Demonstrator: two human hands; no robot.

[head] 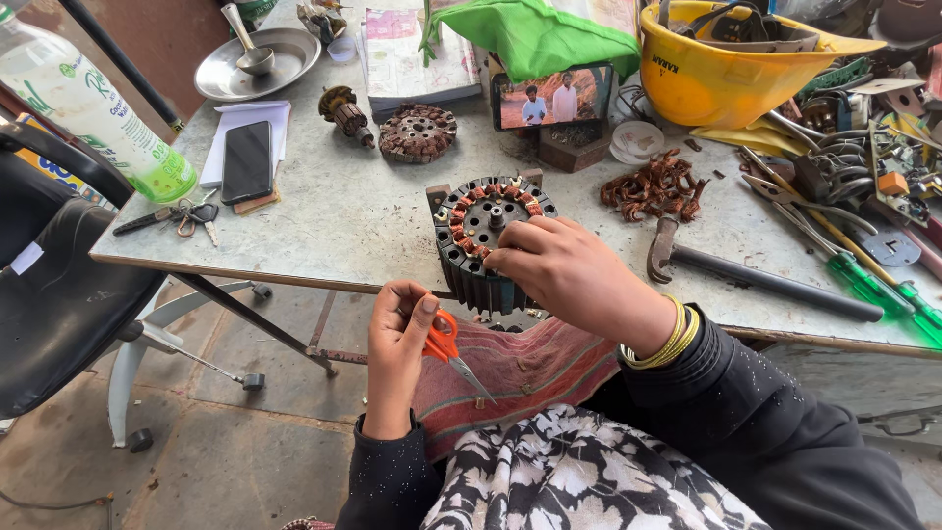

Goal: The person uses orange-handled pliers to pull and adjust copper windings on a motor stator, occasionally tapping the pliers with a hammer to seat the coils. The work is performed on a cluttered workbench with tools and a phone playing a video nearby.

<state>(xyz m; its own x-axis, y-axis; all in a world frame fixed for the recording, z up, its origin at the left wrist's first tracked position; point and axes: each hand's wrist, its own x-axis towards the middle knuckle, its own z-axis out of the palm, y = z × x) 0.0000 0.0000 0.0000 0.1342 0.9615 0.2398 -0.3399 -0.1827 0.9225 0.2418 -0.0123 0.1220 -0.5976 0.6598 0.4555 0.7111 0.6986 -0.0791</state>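
Head camera looks down from above, and I see some parts only partly. On the motor stator (478, 236), which stands at the near edge of the grey table (343, 221), the right side of the top face is covered by the right hand (564, 270), so I cannot see the copper coils there. The lower part of the stator goes behind the hand and the table edge. The right hand's fingertips (498, 259) are bent down and touch the top face near the coils; whether they pinch a wire I cannot tell. The left hand (400, 339) is below the table edge, over the striped cloth (535, 368) on the lap. Its fingers are curled closed around the orange handles of small scissors (453, 355), and the blades point down to the right, closed or almost closed. The handles are mostly hidden inside the fingers. Further back a phone (552, 96) leans upright with a video on it, and a yellow helmet (731, 59) is cut by the top border. A hammer (756, 275) lies right of the stator, near a pile of copper wire (655, 186).
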